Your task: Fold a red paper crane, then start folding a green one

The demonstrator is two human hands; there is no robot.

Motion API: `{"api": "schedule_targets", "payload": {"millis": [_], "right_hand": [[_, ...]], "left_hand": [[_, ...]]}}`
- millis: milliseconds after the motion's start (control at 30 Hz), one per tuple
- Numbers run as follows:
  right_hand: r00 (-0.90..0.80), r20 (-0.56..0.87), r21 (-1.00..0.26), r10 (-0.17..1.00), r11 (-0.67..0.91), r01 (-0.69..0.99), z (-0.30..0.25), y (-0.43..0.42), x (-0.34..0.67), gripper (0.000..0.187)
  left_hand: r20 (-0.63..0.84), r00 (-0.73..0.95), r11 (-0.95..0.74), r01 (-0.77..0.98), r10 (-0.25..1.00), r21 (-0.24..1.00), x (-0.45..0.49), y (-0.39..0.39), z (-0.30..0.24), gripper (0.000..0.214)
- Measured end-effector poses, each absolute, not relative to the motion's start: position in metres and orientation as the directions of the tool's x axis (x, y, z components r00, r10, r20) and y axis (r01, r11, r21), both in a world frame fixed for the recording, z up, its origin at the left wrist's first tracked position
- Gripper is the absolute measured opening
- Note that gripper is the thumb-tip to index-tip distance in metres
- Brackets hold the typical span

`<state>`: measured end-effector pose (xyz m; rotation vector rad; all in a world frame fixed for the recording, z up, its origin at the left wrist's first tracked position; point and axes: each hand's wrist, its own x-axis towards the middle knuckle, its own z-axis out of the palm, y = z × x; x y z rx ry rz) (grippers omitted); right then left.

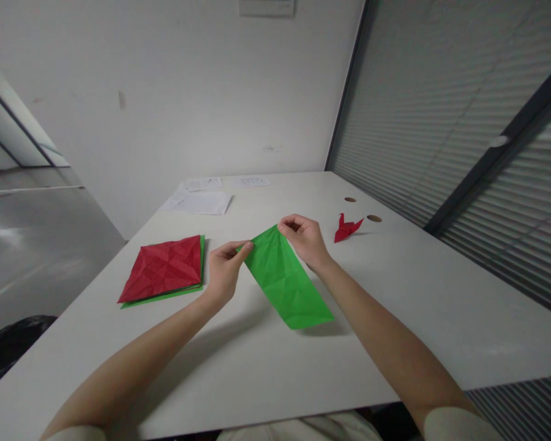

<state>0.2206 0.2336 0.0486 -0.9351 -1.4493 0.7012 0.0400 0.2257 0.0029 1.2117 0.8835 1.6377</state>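
Observation:
A creased sheet of green paper hangs between my hands, held up over the white table. My left hand pinches its upper left corner between thumb and fingers. At the top edge, further right, my right hand pinches the paper too. Creases fan down from that right-hand grip, and the lower end slopes down toward the tabletop. Whether that lower end touches the table I cannot tell.
To the left lies a stack of creased red paper over green sheets. A red folded-paper bird stands at the right, near two round holes in the table. White papers lie at the back, before a wall. Window blinds border the right.

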Motion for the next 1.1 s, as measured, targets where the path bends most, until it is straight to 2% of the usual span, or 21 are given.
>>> {"api": "schedule_targets", "payload": {"millis": [167,400,867,1100], "right_hand": [[0.046,0.491,-0.866,0.87,0.481,0.135,0.05,0.234,0.219,0.026],[-0.132,0.397,-0.902,0.908,0.413,0.127,0.052,0.228,0.218,0.033],[0.007,0.376,-0.927,0.927,0.375,0.026,0.042,0.24,0.221,0.034],[0.064,0.367,-0.93,0.928,0.366,0.028,0.04,0.241,0.224,0.036]], "left_hand": [[0.347,-0.17,-0.377,-0.201,0.922,0.904,0.037,0.228,0.007,0.024],[0.392,-0.17,-0.413,-0.107,0.904,0.904,0.037,0.224,0.011,0.021],[0.368,-0.147,-0.391,-0.178,0.918,0.903,0.036,0.231,0.009,0.025],[0.231,-0.087,-0.247,-0.338,0.969,0.908,0.036,0.234,0.004,0.031]]}}
